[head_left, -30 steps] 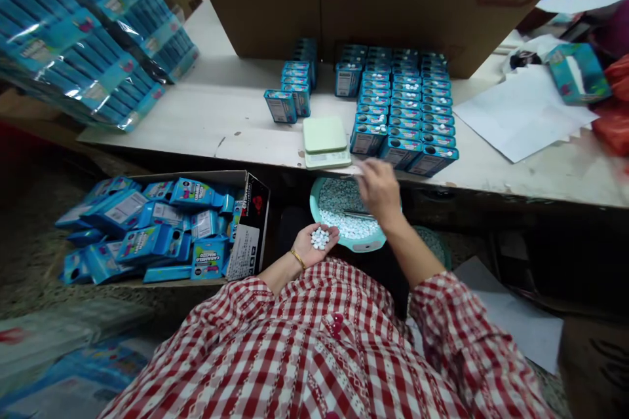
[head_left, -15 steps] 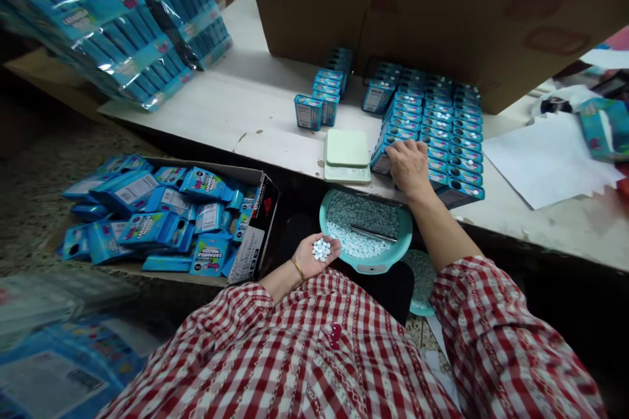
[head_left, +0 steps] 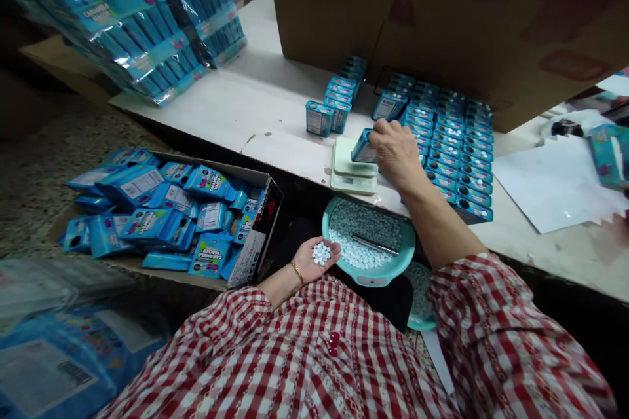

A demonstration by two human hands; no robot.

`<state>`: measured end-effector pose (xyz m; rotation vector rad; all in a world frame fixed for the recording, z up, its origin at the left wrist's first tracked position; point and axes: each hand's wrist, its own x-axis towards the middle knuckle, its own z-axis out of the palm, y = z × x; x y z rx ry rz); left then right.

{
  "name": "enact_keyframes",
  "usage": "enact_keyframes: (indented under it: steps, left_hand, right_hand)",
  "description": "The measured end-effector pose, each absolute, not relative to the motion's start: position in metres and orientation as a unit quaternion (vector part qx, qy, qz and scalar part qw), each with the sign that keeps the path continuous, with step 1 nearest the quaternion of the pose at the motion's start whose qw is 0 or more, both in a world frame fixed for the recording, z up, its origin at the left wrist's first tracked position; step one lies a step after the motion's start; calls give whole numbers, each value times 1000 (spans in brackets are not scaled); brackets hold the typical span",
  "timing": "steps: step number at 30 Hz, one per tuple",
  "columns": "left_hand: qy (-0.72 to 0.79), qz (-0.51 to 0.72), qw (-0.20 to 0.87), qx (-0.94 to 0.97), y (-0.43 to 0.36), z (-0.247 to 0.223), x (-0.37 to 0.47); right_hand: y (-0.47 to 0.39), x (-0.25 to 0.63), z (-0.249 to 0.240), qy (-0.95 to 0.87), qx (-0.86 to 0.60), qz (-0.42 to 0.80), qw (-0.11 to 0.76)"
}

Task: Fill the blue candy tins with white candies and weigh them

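Observation:
My left hand lies palm up at my lap, cupping a small heap of white candies. My right hand grips a small blue candy box from above, tilted over the pale green kitchen scale. Whether the box touches the scale plate I cannot tell. Just right of that hand stand rows of blue boxes, several with dark round openings. Below the table edge, a turquoise basin holds many pale candies and a metal utensil.
A carton of loose blue boxes sits at lower left. Smaller box groups stand left of the scale. Wrapped stacks rise at upper left. A big cardboard box backs the white table. Paper lies right.
My right hand has lifted a blue box from the front left of the rows and moved it left over the scale. My left hand stays in place with the candies.

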<state>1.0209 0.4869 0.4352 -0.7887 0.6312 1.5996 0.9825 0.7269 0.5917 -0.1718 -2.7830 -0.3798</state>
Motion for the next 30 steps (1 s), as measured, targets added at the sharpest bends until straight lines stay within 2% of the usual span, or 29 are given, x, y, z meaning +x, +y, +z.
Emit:
enact_keyframes:
  steps: [6,11,13,20,22,26,30]
  left_hand:
    - [275,695,563,-354,483,433,1014]
    - [273,693,567,-351,488,430,1011]
    - [274,691,567,-354,490,430,1011]
    - [271,693,562,-361,492,431,1008]
    - [270,695,560,-361,492,431,1008]
    - [269,693,568,-354,493,429,1009]
    - [259,696,567,-357,493,428,1009]
  right_hand:
    - [728,964,570,-987,-38,-67,144]
    - [762,984,571,-962,-83,86,247]
    - [773,986,570,-952,-105,115,263]
    - [765,960,567,-983,-81,33,159]
    - [757,951,570,-987,-68,41,139]
    - [745,944,576,-982,-32,108,150]
    - [747,952,578,-967,-50,147,202]
